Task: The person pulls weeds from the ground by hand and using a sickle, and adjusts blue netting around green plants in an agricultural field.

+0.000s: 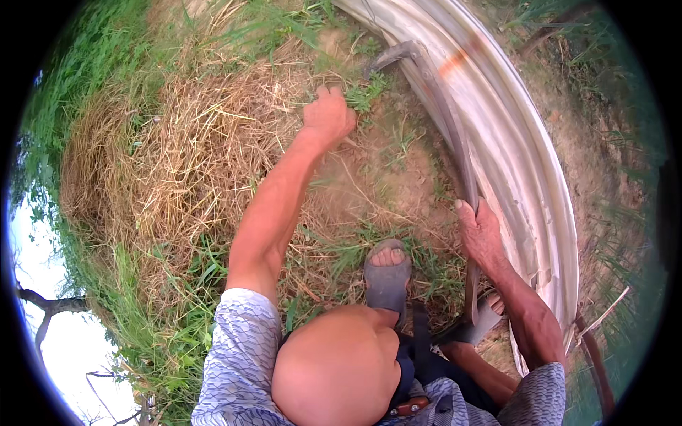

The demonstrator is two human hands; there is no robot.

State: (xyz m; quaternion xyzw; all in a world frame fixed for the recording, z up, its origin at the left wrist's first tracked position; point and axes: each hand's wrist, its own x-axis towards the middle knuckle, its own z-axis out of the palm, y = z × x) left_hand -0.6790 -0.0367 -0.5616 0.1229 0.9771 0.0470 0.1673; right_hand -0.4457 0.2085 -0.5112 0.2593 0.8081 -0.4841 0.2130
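Note:
My left hand (329, 117) reaches down to the ground at the edge of a heap of dry straw (197, 154), fingers curled and pointing away from me. Just right of its fingers grows a small leafy green weed (367, 95). The fingertips are partly hidden, so I cannot tell whether they grip any stems. My right hand (482, 232) is wrapped around the wooden shaft of a long hoe-like tool (453, 120). Its sharply bent head lies at the far end, close to the weed. The shaft's near end comes down beside my right sandal (477, 322).
A long pale sheet (511, 144) with lengthwise folds and a rust-coloured mark runs along the right, partly under the tool. My left sandal (388, 279) stands on soil with grass tufts. Green plants (154, 319) border the straw at left. A dark branch (594, 362) lies at lower right.

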